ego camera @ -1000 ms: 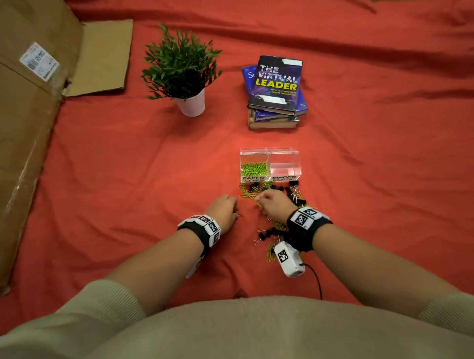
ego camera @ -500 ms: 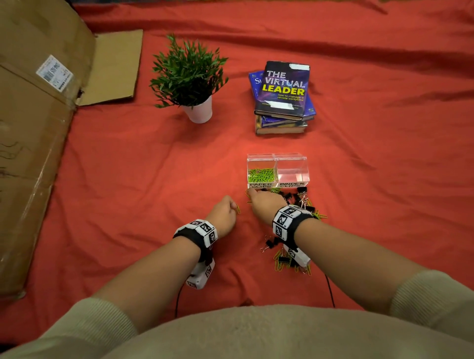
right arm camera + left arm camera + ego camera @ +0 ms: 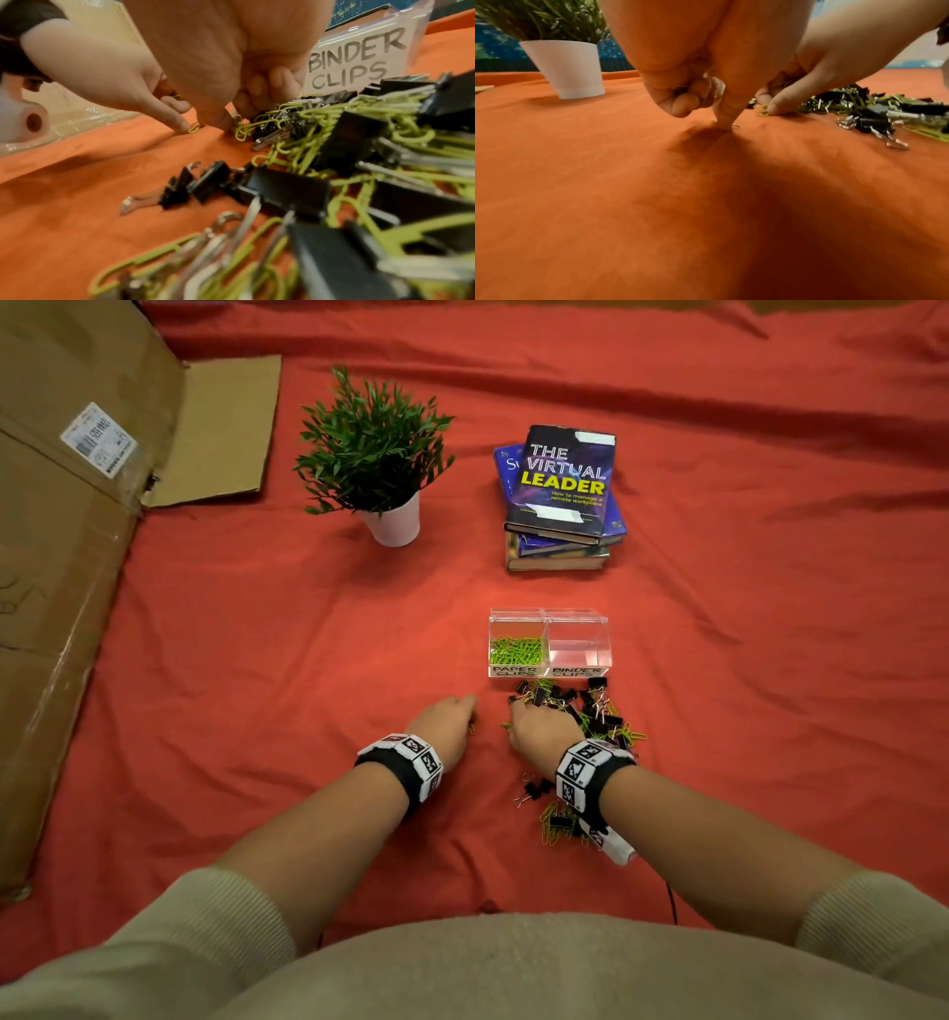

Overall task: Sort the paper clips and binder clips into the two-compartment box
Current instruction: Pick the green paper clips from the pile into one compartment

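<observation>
**Both hands working the left edge of the mixed clip pile**

The two-compartment box (image 3: 549, 654) stands at centre frame in the head view. Its left half, labelled PAPER CLIPS, holds green paper clips (image 3: 516, 650); the right half, labelled BINDER CLIPS, appears empty. Directly below it lies the mixed pile (image 3: 590, 716) of black binder clips (image 3: 285, 189) and green paper clips, partly under the right wrist.

Left hand (image 3: 445, 724): one finger extended, tip pressing a single paper clip (image 3: 735, 126) flat on the red cloth (image 3: 257, 660); the other fingers are curled, with something thin and green seemingly tucked among them.

Right hand (image 3: 539, 729): fingers curled downward at the pile's left edge, closing on a green clip (image 3: 240, 130); whether it is fully pinched cannot be told.

Handling assessment: the paper clips are light, thin wire, lying flat on soft cloth and interlocked, so likely to drag neighbours. Best taken by a fingertip pinch at one looped end. The binder clips are stiffer and bulkier; grip them across the black body rather than the loose wire handles.
</observation>
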